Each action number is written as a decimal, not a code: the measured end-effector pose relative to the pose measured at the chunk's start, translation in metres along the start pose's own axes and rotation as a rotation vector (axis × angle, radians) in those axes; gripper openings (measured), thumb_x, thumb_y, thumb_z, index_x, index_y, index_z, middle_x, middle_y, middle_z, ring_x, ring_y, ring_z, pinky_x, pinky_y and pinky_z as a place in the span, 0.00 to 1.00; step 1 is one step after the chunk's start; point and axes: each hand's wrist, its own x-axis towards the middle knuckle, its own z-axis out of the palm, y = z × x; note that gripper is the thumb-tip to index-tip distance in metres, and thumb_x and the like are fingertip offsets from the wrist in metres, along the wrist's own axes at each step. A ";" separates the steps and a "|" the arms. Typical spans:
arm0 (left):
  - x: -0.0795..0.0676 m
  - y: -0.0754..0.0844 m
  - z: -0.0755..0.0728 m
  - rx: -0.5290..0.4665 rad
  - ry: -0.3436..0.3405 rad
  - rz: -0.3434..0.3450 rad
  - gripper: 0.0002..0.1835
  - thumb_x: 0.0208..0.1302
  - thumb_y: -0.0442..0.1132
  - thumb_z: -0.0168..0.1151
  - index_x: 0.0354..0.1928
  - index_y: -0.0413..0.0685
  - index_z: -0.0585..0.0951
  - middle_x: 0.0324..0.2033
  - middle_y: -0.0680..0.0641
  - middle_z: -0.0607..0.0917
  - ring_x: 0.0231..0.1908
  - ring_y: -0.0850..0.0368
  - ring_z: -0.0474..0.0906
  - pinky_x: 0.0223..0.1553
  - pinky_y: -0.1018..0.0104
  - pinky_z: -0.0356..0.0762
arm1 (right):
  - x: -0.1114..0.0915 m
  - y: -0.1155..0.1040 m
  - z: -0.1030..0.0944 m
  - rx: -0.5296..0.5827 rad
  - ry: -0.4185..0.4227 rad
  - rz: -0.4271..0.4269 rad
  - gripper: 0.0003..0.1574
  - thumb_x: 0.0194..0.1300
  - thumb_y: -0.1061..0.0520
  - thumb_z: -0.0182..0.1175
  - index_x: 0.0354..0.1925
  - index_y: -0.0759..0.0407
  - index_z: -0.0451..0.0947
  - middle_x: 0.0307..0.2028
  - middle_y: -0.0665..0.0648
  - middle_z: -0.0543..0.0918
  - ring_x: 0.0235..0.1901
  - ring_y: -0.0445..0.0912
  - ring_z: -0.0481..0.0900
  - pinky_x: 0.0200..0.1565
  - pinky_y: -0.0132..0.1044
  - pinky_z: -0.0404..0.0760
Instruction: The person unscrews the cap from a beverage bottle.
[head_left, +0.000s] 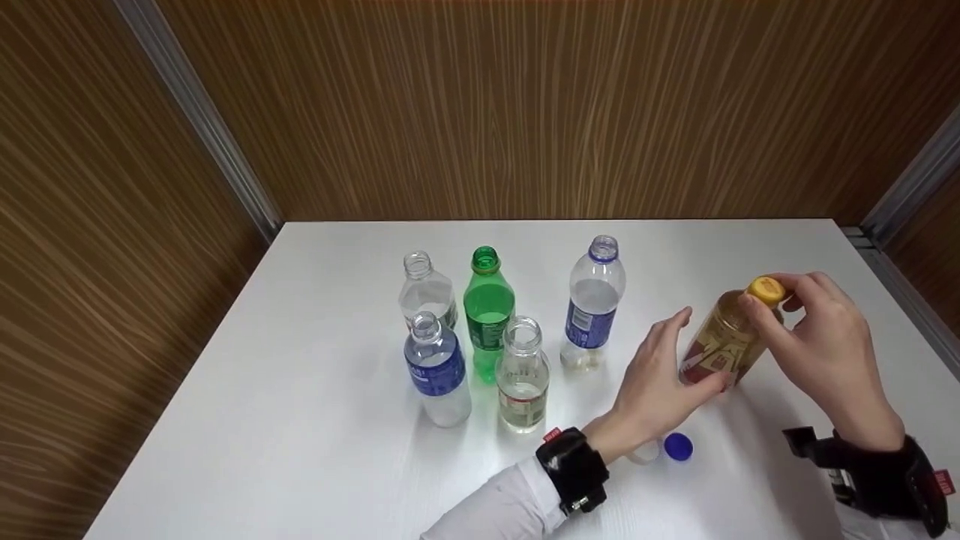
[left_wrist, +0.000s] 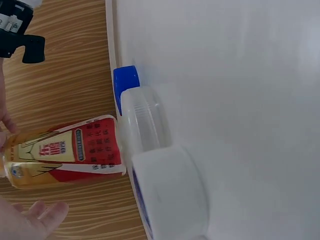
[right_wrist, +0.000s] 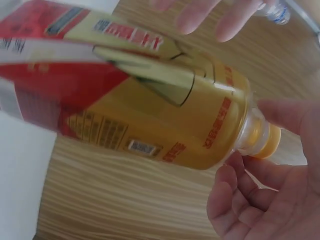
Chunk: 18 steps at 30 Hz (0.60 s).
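Note:
My right hand (head_left: 829, 349) pinches the neck of a tilted bottle (head_left: 720, 345) right at its yellow cap (head_left: 766, 289), with thumb and fingers on opposite sides. The right wrist view shows the bottle's yellow and red label (right_wrist: 150, 90) and the yellow cap (right_wrist: 272, 142) still on the neck. My left hand (head_left: 652, 390) is spread beside the bottle's body, its thumb overlapping the lower label. In the left wrist view, loosely extended fingers (left_wrist: 52, 217) appear alongside the bottle (left_wrist: 65, 152). A blue cap (head_left: 678, 447) lies on the table near the left wrist.
Several uncapped bottles stand left of my hands: a green one (head_left: 489, 300), two with blue labels (head_left: 589, 326), a clear one (head_left: 427, 292) and a wide-mouthed one (head_left: 523, 386). A clear cap (left_wrist: 142, 120) and a white cap (left_wrist: 172, 195) lie by the blue cap. Wood-grain panels (head_left: 480, 112) enclose the white table (head_left: 315, 450).

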 end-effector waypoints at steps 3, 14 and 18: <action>0.001 -0.001 -0.001 0.004 -0.003 -0.004 0.46 0.66 0.56 0.71 0.81 0.58 0.61 0.75 0.54 0.72 0.72 0.62 0.72 0.72 0.69 0.71 | -0.001 -0.008 0.000 0.025 -0.001 -0.022 0.23 0.70 0.56 0.68 0.54 0.73 0.81 0.41 0.67 0.79 0.34 0.26 0.59 0.30 0.20 0.60; -0.003 -0.006 -0.010 -0.026 0.023 0.044 0.52 0.60 0.58 0.76 0.81 0.58 0.59 0.75 0.53 0.73 0.70 0.62 0.74 0.69 0.70 0.74 | -0.010 -0.033 0.001 0.083 -0.001 -0.102 0.19 0.67 0.59 0.70 0.51 0.72 0.82 0.39 0.63 0.81 0.38 0.22 0.62 0.36 0.15 0.62; -0.010 -0.006 -0.018 -0.058 0.026 0.041 0.53 0.59 0.58 0.77 0.81 0.61 0.58 0.75 0.56 0.72 0.70 0.64 0.73 0.70 0.69 0.74 | -0.013 -0.045 0.001 0.110 0.011 -0.137 0.16 0.65 0.61 0.71 0.48 0.71 0.83 0.37 0.59 0.82 0.37 0.23 0.65 0.35 0.16 0.63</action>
